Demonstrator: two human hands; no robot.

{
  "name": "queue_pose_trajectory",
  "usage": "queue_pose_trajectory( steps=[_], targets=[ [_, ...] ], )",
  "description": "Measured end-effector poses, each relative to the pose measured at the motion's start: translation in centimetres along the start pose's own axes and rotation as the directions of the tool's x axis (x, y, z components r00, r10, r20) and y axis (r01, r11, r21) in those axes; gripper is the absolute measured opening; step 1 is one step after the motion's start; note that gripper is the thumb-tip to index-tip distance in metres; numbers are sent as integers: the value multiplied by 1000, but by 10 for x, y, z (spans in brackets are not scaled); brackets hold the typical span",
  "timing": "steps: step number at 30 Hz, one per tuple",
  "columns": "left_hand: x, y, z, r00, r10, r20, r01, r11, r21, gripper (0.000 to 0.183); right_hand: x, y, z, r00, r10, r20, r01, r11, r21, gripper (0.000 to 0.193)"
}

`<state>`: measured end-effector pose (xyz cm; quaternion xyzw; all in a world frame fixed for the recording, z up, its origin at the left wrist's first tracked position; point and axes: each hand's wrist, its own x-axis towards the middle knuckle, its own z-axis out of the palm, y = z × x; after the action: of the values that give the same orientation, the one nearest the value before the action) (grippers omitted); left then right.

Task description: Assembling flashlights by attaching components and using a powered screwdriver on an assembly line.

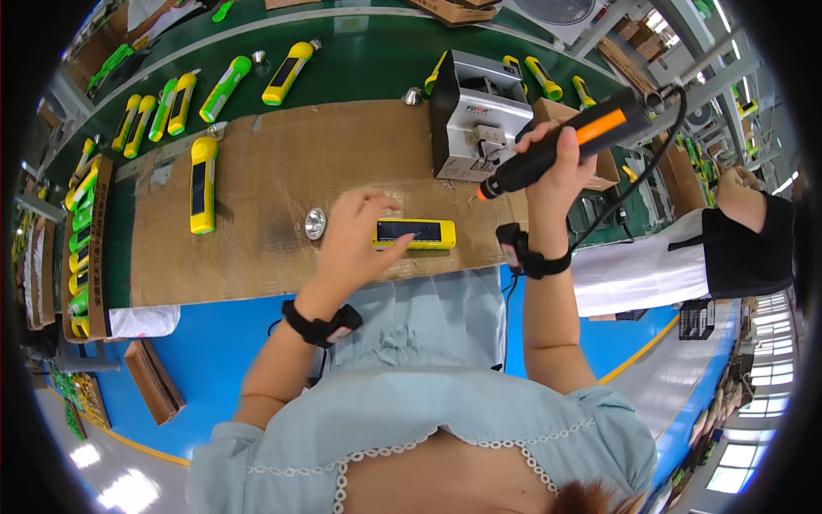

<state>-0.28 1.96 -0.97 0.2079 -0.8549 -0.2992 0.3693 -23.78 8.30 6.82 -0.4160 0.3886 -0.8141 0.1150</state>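
My right hand is wrapped round a black electric screwdriver with an orange stripe, its bit tilted down to the left over the cardboard. A yellow flashlight with a dark solar panel lies on the cardboard in front of me. Over its left end is my left hand, thumb and fingers spread; whether they touch the flashlight I cannot tell. Left of that hand sits a round silver reflector. Another yellow flashlight lies farther left, a reflector at its head.
A silver and black machine stands behind the screwdriver, beside a cardboard box. Several yellow and green flashlights line the green bench. A carton of flashlights is at the left edge. The screwdriver's cable hangs at right, near another person's arm.
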Motion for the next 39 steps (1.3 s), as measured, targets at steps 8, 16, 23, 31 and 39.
queue_pose_trajectory(
  steps=[8,16,23,31,39],
  targets=[
    [-20,-28,10,994,-5,113,-18,980,200,52,-58,-9,46,970,147,196,-189,958,216,63],
    [-22,-19,29,998,-16,64,5,987,164,47,-73,4,62,955,76,287,-148,961,235,55],
    [-23,-23,30,997,0,72,-11,986,166,47,-77,6,61,959,44,281,-123,955,270,49],
    [-22,-24,30,997,-7,72,-5,987,160,49,-79,12,62,957,74,279,-137,967,213,46],
    [-22,-28,30,997,2,77,-11,994,107,55,-90,28,63,913,116,391,-211,955,208,47]
  ],
)
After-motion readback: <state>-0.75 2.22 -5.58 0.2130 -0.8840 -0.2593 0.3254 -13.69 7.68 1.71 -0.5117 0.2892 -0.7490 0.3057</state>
